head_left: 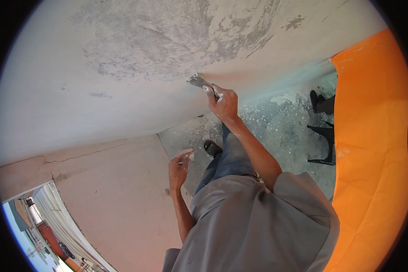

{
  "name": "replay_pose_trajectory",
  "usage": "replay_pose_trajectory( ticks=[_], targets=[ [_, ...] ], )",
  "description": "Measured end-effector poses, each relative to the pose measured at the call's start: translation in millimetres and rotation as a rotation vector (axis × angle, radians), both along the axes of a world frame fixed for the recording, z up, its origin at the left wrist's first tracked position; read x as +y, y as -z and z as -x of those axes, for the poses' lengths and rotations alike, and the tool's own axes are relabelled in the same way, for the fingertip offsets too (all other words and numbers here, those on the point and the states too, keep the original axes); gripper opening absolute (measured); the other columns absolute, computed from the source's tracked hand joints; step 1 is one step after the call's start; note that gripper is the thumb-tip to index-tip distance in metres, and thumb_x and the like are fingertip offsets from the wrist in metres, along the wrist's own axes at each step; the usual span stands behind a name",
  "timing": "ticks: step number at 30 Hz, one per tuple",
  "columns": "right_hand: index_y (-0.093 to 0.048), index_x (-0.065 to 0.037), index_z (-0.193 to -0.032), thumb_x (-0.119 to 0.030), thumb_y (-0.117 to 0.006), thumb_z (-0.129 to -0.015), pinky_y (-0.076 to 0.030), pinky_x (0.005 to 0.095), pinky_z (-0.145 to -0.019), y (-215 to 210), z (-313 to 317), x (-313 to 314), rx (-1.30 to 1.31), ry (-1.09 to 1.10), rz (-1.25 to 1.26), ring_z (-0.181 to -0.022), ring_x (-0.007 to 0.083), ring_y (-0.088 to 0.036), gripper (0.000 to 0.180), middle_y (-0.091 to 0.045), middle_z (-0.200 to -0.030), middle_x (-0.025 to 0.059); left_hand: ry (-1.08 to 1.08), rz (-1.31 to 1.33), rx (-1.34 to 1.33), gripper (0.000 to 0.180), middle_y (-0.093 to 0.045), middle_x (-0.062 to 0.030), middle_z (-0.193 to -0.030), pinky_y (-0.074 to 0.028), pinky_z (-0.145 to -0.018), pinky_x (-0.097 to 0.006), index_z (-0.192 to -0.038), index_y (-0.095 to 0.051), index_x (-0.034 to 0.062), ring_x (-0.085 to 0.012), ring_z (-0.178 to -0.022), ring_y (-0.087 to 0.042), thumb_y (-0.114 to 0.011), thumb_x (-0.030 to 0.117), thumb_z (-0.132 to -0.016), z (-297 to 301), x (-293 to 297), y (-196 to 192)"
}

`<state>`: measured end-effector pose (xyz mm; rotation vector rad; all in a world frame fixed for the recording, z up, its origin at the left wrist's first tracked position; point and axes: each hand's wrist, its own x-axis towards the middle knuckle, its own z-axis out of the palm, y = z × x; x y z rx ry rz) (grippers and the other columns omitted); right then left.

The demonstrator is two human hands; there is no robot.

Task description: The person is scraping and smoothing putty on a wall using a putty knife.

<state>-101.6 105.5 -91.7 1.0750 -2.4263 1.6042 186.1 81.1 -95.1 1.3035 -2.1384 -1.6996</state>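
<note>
My right hand [224, 105] is closed around the handle of a putty knife [197, 80]. The blade rests against the wall [136, 99], at the lower edge of a rough grey patch [167, 36] where the pale coating is uneven. My left hand [179, 168] hangs lower down, in front of the pinkish wall and away from the worked surface. Its fingers are curled around a small whitish thing [191, 156], mostly hidden, whose kind I cannot make out. White dust coats the fingers of both hands.
An orange sheet [371, 149] hangs along the right side. Beside it are black plastic furniture legs [323, 145] and another person's dark shoe [314, 100]. White spatter covers the grey floor [281, 122]. A cracked pinkish wall [118, 195] with a window opening [54, 217] stands at left.
</note>
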Motion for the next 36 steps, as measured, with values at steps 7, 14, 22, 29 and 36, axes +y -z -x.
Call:
replay_pose_trajectory(
  ticks=[7,14,22,29,36],
  targets=[
    [-0.075,-0.008,-0.092,-0.028,-0.067,-0.093,-0.048,0.0436,-0.051,11,-21,15,-0.042,0.024,-0.088,-0.059,0.0400,-0.062,0.021,-0.063,-0.066,0.0199,0.008,0.009,0.042,0.024,-0.076,-0.0051,-0.105,-0.053,-0.077,-0.029,-0.119,-0.068,0.0070,-0.0134,-0.086,-0.069,-0.055,0.006,-0.099,-7,-2,5],
    [-0.073,-0.009,-0.090,-0.028,-0.066,-0.094,-0.048,0.0440,-0.051,-26,-43,-15,0.066,-0.111,0.006,-0.058,0.0379,-0.063,0.020,-0.063,-0.064,0.0169,0.004,0.063,-0.026,0.024,-0.076,-0.0057,-0.105,-0.052,-0.076,-0.028,-0.120,-0.067,0.0074,-0.0126,-0.085,-0.068,-0.055,0.008,-0.099,-10,-2,-6],
    [-0.076,-0.011,-0.091,-0.026,-0.067,-0.093,-0.049,0.0440,-0.051,-37,-54,-52,0.177,-0.034,0.043,-0.059,0.0367,-0.064,0.017,-0.066,-0.068,0.0162,-0.050,0.047,0.054,0.025,-0.076,-0.0059,-0.107,-0.051,-0.076,-0.028,-0.120,-0.067,0.0072,-0.0110,-0.082,-0.066,-0.054,0.007,-0.099,-34,7,9],
    [-0.075,-0.007,-0.092,-0.023,-0.067,-0.095,-0.044,0.0382,-0.048,-68,-67,-50,-0.093,-0.003,0.170,-0.051,0.0357,-0.059,0.018,-0.061,-0.061,0.0173,-0.140,-0.014,0.032,0.025,-0.076,-0.0046,-0.105,-0.051,-0.077,-0.029,-0.119,-0.067,0.0071,-0.0122,-0.083,-0.066,-0.055,0.007,-0.098,-37,4,0],
    [-0.074,-0.005,-0.093,-0.023,-0.068,-0.094,-0.043,0.0388,-0.049,-90,-85,-54,-0.093,-0.128,0.110,-0.049,0.0334,-0.058,0.018,-0.057,-0.059,0.0174,-0.139,-0.007,0.090,0.025,-0.076,-0.0041,-0.104,-0.052,-0.076,-0.029,-0.119,-0.068,0.0072,-0.0124,-0.080,-0.065,-0.055,0.008,-0.098,-40,-2,2]
  ],
)
